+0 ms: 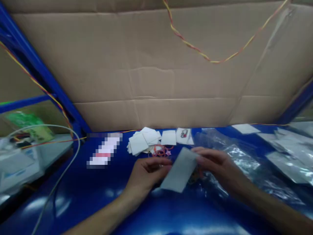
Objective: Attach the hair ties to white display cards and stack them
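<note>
A pale rectangular card [179, 171] is held up, tilted, above the blue table. My right hand [215, 163] pinches its upper right edge between thumb and fingers. On the card's left side, my left hand [149, 173] is closed with thumb and fingers together at the edge; part of its grip is hidden behind the card. Just beyond the hands lie several red and pink rings with a star-shaped piece [168, 152]. Behind these rests a loose pile of white cards [140, 142], with another white card [168, 137] and a printed card [184, 135] to its right.
Clear plastic bags [242, 160] lie on the right, with flat white packets [288, 166] beyond them. A cardboard wall [156, 65] closes the back. A grey cable [58, 179] curves along the left, near a blue metal post [46, 71]. A twisted wire [215, 61] hangs above.
</note>
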Available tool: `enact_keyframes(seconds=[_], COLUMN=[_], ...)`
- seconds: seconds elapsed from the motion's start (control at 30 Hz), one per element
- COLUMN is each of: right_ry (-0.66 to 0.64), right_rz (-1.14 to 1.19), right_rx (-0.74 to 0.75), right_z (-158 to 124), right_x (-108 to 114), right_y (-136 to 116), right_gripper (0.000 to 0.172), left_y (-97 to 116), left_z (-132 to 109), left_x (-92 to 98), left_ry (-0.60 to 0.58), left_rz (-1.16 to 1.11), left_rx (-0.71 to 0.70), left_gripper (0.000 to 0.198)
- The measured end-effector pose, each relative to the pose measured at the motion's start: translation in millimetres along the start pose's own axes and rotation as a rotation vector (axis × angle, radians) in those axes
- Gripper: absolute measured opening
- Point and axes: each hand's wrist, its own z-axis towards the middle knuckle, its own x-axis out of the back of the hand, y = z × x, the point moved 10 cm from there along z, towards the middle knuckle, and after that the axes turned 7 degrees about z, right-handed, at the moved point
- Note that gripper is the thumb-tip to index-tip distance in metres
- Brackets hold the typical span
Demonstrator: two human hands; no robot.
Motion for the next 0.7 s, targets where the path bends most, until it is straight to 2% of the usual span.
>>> enact_keyframes(seconds=[0.1, 0.33, 0.5, 0.7], right_ry=[0.090, 0.139, 0.168, 0.079], right_rz=[0.086, 0.203, 0.220, 0.219], right_rx=[-0.043, -0.151, -0.157, -0.089], right_z=[3, 0, 0, 1], right_x=[13, 18, 19, 12], right_y=[3, 11, 10, 2], right_gripper=[0.024, 0.040, 0.027, 0.028], left_y=[-1, 5, 7, 5], left_z=[2, 1, 1, 0], left_x=[2.7, -0.8, -7.9, -10.2], left_ry=[0.012, 0.009, -0.051, -0.074], left_rz=[-0.008, 0.035, 0.006, 0.063], left_rx=[-0.019, -0.018, -0.040, -0.040], left_gripper=[0.037, 0.028, 0.023, 0.025])
